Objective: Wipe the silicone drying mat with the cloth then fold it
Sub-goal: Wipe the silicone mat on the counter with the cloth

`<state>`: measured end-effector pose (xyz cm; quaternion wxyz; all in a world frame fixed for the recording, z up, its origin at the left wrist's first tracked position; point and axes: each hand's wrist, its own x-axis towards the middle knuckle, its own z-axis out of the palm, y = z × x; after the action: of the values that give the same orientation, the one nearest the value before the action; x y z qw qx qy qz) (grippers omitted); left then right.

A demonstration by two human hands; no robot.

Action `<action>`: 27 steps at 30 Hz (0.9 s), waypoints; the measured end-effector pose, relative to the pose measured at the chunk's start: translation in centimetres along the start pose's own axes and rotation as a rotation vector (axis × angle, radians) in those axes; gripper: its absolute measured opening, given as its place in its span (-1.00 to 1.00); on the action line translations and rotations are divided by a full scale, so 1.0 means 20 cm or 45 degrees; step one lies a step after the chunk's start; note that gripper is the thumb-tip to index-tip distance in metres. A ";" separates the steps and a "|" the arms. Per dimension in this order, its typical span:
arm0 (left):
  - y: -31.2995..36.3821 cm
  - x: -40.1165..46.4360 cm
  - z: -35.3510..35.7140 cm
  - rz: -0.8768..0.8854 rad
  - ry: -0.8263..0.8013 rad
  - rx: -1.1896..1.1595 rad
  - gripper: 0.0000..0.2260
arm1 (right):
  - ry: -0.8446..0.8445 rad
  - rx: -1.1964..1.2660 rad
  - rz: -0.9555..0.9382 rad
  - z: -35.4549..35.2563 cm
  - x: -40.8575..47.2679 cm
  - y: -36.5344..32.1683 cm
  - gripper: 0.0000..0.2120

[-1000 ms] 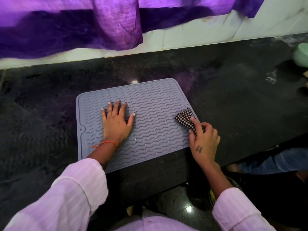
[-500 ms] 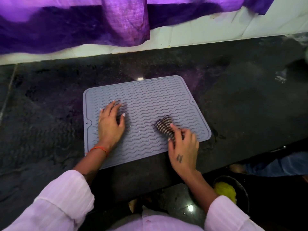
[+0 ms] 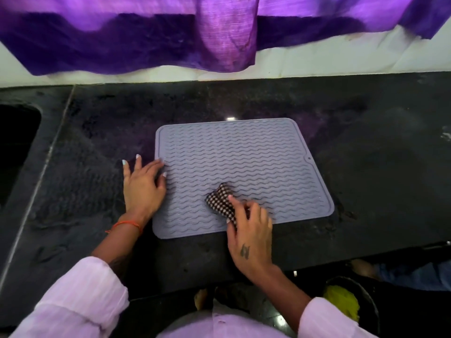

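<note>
A grey silicone drying mat (image 3: 244, 157) with wavy ridges lies flat on the dark stone counter (image 3: 366, 167). My right hand (image 3: 251, 230) grips a small black-and-white checked cloth (image 3: 219, 202) and holds it against the mat's near middle. My left hand (image 3: 142, 184) lies flat with spread fingers across the mat's left edge, partly on the counter, partly on the mat.
A purple cloth (image 3: 170, 37) hangs over the white wall behind the counter. A dark sink opening (image 3: 14, 147) sits at the far left. Below the counter's front edge at the right stands a dark bowl with something yellow (image 3: 341, 303).
My right hand has dragged the cloth from the mat's right edge leftward to its near middle. My left hand has slid from the mat's left half out to its left edge.
</note>
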<state>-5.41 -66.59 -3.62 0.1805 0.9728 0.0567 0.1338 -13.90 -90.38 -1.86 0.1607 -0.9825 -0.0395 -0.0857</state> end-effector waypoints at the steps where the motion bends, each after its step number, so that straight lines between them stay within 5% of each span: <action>1: -0.01 0.00 0.00 0.004 -0.004 -0.002 -0.68 | -0.022 -0.029 -0.038 0.01 -0.02 -0.03 -0.49; 13: -0.05 0.00 -0.03 0.003 -0.081 -0.075 -0.53 | -0.143 0.090 -0.388 0.05 -0.03 -0.23 -0.53; 27: -0.15 0.07 -0.01 -0.218 -0.240 -0.288 -0.26 | -0.307 0.190 -1.064 0.09 0.07 -0.23 -0.58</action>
<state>-4.23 -63.50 -4.18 0.3043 0.9460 0.1069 0.0316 -12.62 -85.28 -1.92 0.1769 -0.8707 -0.4581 -0.0251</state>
